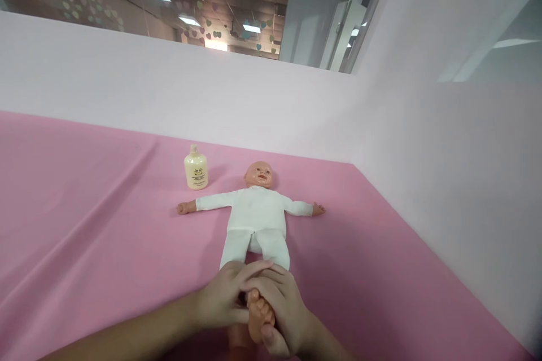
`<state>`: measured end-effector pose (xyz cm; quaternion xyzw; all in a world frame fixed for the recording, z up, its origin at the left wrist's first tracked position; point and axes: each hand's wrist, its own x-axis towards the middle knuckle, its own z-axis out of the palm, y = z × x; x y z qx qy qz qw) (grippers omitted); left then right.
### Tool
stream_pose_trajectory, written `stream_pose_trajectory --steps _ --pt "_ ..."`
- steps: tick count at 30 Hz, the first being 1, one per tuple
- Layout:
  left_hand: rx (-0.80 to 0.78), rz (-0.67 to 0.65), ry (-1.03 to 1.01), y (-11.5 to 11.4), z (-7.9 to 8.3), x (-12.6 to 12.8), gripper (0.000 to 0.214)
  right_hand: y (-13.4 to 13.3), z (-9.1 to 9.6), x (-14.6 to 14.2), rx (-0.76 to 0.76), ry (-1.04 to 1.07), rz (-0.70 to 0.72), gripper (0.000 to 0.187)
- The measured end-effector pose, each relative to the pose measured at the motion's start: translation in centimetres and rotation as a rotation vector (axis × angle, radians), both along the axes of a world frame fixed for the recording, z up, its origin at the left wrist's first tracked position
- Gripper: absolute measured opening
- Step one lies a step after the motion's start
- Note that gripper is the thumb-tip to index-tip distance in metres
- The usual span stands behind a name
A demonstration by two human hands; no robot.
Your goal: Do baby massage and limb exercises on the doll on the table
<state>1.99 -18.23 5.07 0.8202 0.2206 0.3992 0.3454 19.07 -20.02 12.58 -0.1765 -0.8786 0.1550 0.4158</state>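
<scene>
A baby doll [256, 208] in a white suit lies on its back, head away from me and arms spread wide. Both my hands meet at its lower legs. My right hand [288, 304] is closed round one of the doll's feet [259, 316], thumb against the sole and toes showing between the fingers. My left hand [226, 296] wraps in from the left, its fingers overlapping the right hand at the same leg. The doll's other foot [240, 338] shows partly below my left hand, by the lower edge of the view.
A pale yellow bottle [196, 172] with a dark printed label stands left of the doll's head. Pink cloth [127, 225] with a few creases covers the surface. White walls [169, 84] rise behind and on the right, with a window [169, 0] above the back one.
</scene>
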Motion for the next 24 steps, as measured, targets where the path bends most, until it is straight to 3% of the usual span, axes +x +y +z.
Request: stream_pose_trajectory --steps 4,10,15,20,24 --pt "0.062 0.011 -0.001 0.1 -0.1 0.1 0.074 0.0 0.3 0.1 0.1 0.012 0.031 0.043" --pt "0.089 -0.014 -0.011 0.1 0.3 -0.1 0.073 0.1 -0.4 0.1 0.123 -0.033 0.035 0.03" --pt "0.109 -0.009 -0.008 0.1 0.3 -0.2 0.084 0.1 -0.2 -0.2 0.154 -0.032 -0.002 0.052" --pt "0.063 -0.031 -0.004 0.1 0.6 -0.1 0.079 -0.3 -0.5 -0.5 0.132 0.001 -0.07 0.04" --pt "0.01 -0.067 -0.015 0.2 0.9 0.0 0.078 -0.3 -0.6 -0.6 0.118 0.047 -0.024 0.026"
